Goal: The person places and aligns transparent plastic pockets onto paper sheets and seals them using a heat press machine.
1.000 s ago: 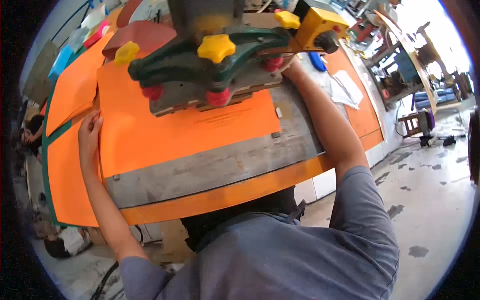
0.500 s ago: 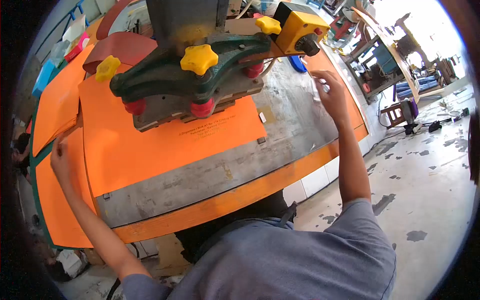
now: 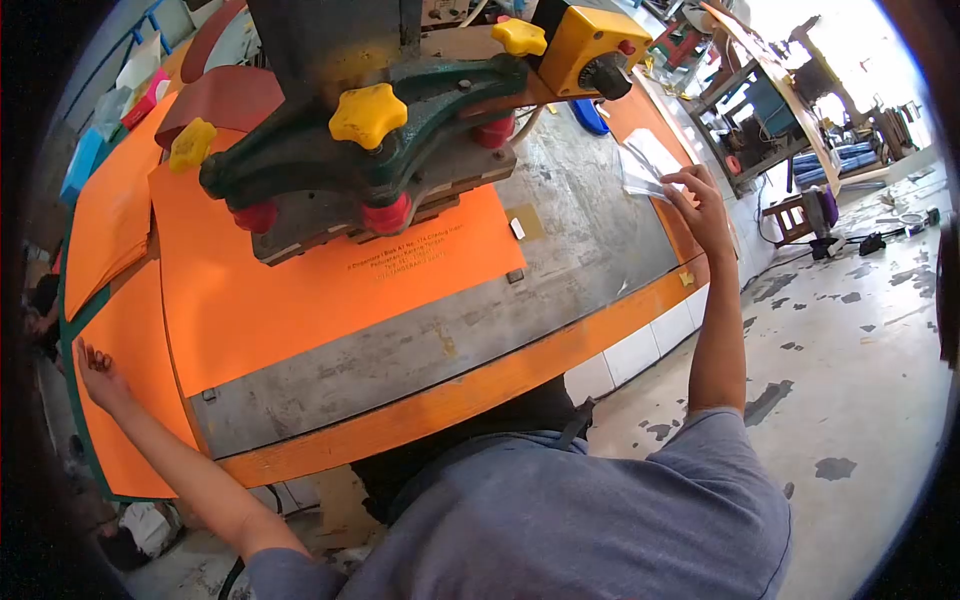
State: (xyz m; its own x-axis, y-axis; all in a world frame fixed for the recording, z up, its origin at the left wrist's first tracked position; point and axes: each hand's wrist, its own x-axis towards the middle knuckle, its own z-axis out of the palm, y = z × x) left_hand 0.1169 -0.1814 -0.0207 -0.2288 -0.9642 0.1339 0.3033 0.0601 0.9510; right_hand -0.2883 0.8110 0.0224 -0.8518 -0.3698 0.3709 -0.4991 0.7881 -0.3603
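Observation:
A large orange sheet [image 3: 330, 290] with several printed lines lies on the grey metal plate [image 3: 400, 365], partly beneath the dark green press head [image 3: 300, 150]. At the far left, my left hand [image 3: 100, 375] is over another orange sheet [image 3: 130, 330], its fingers loosely curled and apart, with nothing in them. My right hand [image 3: 702, 205] is at the right edge of the plate, its thumb and fingertips pinched at the lower edge of a clear-and-white sheet or packet [image 3: 645, 160].
Yellow star knobs [image 3: 368, 116] and a yellow control box [image 3: 592, 55] sit on the press. An orange stack [image 3: 115, 220] lies at left. The orange table edge [image 3: 400, 425] runs before my body. A blue object [image 3: 590, 116] lies behind the plate.
My left hand has moved left and down, away from the printed sheet's edge. My right hand has left the area beside the press and moved right and down, to the clear-and-white packet.

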